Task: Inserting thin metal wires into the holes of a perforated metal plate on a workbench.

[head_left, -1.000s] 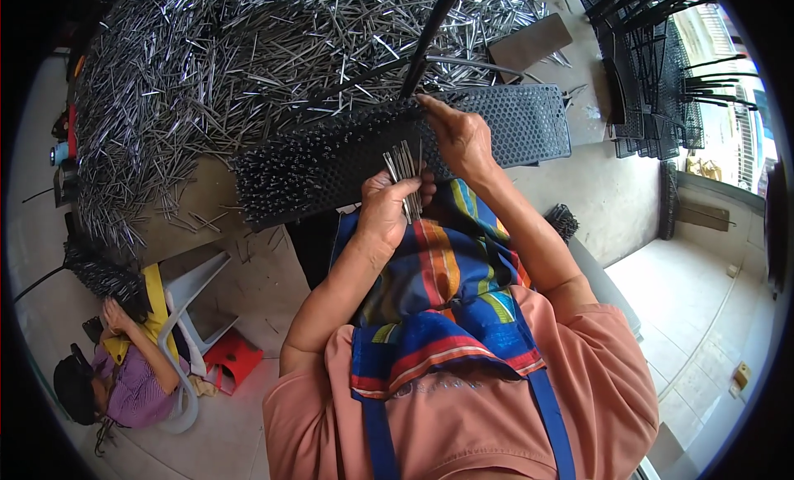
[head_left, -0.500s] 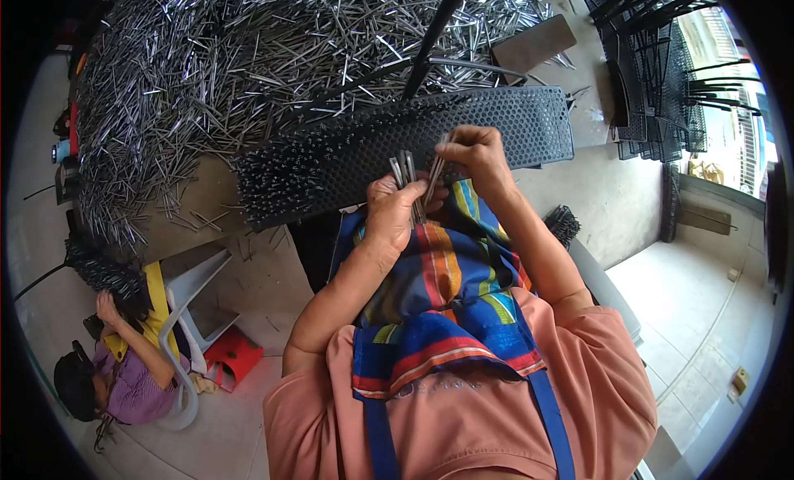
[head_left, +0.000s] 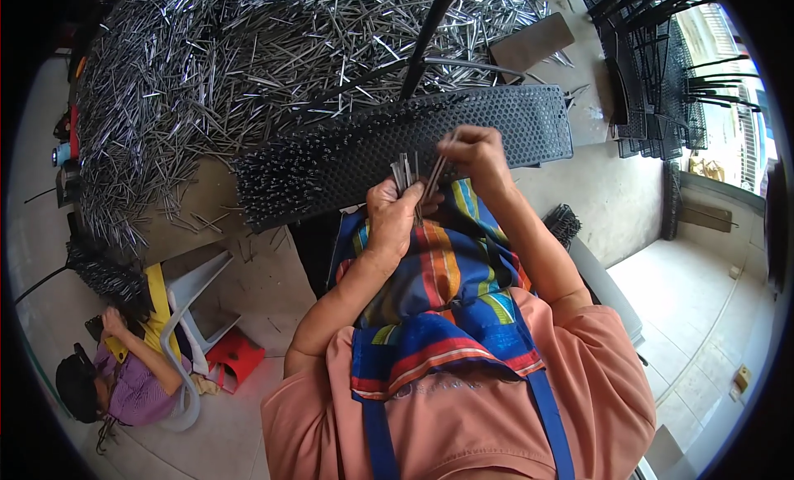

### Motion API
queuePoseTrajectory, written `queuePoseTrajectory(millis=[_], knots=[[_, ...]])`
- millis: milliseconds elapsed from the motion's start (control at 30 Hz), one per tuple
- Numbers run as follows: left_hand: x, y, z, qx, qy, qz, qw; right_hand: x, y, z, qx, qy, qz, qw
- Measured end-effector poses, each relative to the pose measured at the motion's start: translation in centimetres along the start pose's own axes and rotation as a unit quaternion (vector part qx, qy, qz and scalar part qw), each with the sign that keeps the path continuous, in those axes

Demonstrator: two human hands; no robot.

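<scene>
My left hand [head_left: 392, 211] is closed around a small bunch of thin metal rods [head_left: 403, 176], their upper ends sticking up past the fingers. Just to its right, my right hand [head_left: 478, 159] pinches the upper ends of a few more rods, which slant down toward the left hand. Motion blurs the right fingertips a little. Beyond both hands lies a long black perforated panel [head_left: 513, 124] with rows of small holes. Many rods [head_left: 281, 178] stand upright in its left part, while bare holes show on the right.
A large heap of loose metal rods [head_left: 207, 75] covers the table beyond the panel. A flat brown plate [head_left: 532, 46] lies at its right. Black mesh panels [head_left: 653, 75] stand at far right. At lower left, another person [head_left: 136, 372] sits handling a dark bristly piece [head_left: 107, 273].
Little differs. My right hand has shifted slightly and the rods in its fingers have tilted; the left hand keeps its bunch. The other person's hand has moved slightly.
</scene>
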State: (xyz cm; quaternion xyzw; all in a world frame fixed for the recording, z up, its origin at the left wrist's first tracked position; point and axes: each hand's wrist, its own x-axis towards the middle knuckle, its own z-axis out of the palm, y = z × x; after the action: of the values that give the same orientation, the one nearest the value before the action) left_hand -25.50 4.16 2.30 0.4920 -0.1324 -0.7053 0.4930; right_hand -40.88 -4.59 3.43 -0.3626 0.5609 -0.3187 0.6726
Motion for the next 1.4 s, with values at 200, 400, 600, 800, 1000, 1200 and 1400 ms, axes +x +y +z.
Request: queuePoseTrajectory(millis=[200, 400, 600, 800, 1000, 1200, 1400], knots=[[-2.7, -1.6, -3.2, -0.02, -0.073, -0.158, 0.985, 1.9, -1.0, 0.0, -0.048, 0.176, -0.347, 0.92], [-3.9, -1.5, -3.7, 0.026, -0.057, -0.125, 0.99, 3.3, 0.2, -0.1, -0.144, 0.131, -0.414, 0.889], [-3.3, -0.7, -3.3, 0.012, -0.051, -0.064, 0.997, 3.5, 0.6, 0.3, -0.236, 0.13, -0.413, 0.87], [-2.6, -0.4, -3.4, -0.046, -0.016, -0.081, 0.995, 3.1, 0.4, 1.0, -0.278, 0.172, -0.41, 0.852], [-2.2, 0.2, -3.3, -0.054, 0.011, -0.065, 0.996, 3.3, -1.2, 1.3, -0.388, 0.154, -0.424, 0.804], [-2.2, -0.2, -3.4, -0.086, 0.014, -0.059, 0.994, 3.0, -0.4, 0.6, -0.417, 0.167, -0.412, 0.793], [-2.4, 0.1, -3.5, -0.105, 0.024, -0.077, 0.991, 1.1, 0.5, 1.0, -0.442, 0.203, -0.352, 0.8]])
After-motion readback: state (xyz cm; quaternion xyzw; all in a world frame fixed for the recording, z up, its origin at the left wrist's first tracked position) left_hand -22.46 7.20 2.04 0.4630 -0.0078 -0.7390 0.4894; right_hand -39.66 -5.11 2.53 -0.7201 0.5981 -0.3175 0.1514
